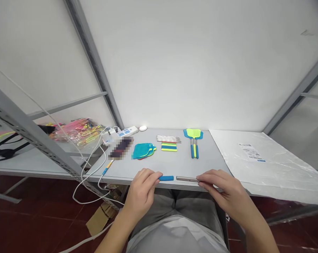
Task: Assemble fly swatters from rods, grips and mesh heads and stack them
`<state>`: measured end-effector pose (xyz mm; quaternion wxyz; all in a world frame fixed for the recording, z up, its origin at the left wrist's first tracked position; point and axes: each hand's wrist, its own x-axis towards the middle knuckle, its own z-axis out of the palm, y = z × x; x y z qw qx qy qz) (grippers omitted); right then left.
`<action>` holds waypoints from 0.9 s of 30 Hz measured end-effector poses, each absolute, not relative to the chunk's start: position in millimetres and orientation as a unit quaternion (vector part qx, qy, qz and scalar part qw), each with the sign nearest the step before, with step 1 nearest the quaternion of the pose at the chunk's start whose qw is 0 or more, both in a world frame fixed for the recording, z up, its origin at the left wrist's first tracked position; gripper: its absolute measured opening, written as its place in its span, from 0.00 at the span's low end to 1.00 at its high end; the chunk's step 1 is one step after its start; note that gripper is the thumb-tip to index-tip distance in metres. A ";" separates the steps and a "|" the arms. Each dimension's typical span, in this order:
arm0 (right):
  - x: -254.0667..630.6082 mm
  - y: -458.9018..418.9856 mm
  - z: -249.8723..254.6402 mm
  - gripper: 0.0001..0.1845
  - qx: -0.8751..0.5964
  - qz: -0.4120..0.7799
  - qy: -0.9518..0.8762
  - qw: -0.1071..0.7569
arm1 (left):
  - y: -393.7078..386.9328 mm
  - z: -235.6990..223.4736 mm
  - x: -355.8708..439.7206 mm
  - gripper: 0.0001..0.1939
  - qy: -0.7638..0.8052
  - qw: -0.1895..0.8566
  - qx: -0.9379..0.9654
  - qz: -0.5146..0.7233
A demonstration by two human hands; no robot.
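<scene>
My left hand [142, 189] pinches the left end of a short blue sleeve [166, 178] at the table's near edge. My right hand [222, 189] pinches the right end of a thin metal rod [186, 179], whose free tip lies a small gap from the sleeve. Both pieces rest in line on the grey table [174, 163]. Farther back lie a row of metal rods [168, 138], a stack of coloured sleeves [169, 146], a pile of teal swatter heads [143, 150] and two assembled fly swatters [193, 140].
A power strip [123, 132] with white cables sits at the back left, near a blurred dark object [120, 148]. A plastic-wrapped white sheet [266, 158] covers the right side. Grey shelf struts [29, 133] and a bag of bright parts [77, 130] stand left.
</scene>
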<state>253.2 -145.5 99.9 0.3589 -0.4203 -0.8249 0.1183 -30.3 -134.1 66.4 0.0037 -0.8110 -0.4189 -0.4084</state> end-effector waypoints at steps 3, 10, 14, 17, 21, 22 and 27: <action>249.9 -147.4 100.9 0.09 -0.411 0.114 -0.831 0.359 | -136.6 61.2 -34.5 0.12 -0.416 0.004 -0.811 -0.412; 238.5 -148.0 95.4 0.10 -0.386 0.094 -0.857 0.328 | -142.0 53.2 -39.3 0.13 -0.407 0.000 -0.811 -0.419; 231.2 -149.2 91.7 0.10 -0.383 0.068 -0.867 0.312 | -146.8 52.5 -34.7 0.13 -0.403 0.001 -0.822 -0.402; 218.1 -153.3 89.2 0.10 -0.373 0.052 -0.878 0.296 | -152.8 51.3 -22.6 0.12 -0.390 -0.012 -0.833 -0.392; 200.6 -156.3 84.1 0.11 -0.372 0.030 -0.886 0.275 | -157.9 47.5 -12.4 0.11 -0.409 -0.052 -0.802 -0.432; 198.2 -155.5 82.6 0.11 -0.374 0.023 -0.885 0.276 | -157.8 46.6 -13.0 0.10 -0.416 -0.059 -0.799 -0.430; 203.3 -146.6 78.4 0.10 -0.417 -0.023 -0.857 0.302 | -151.9 45.3 -26.2 0.07 -0.423 -0.004 -0.802 -0.422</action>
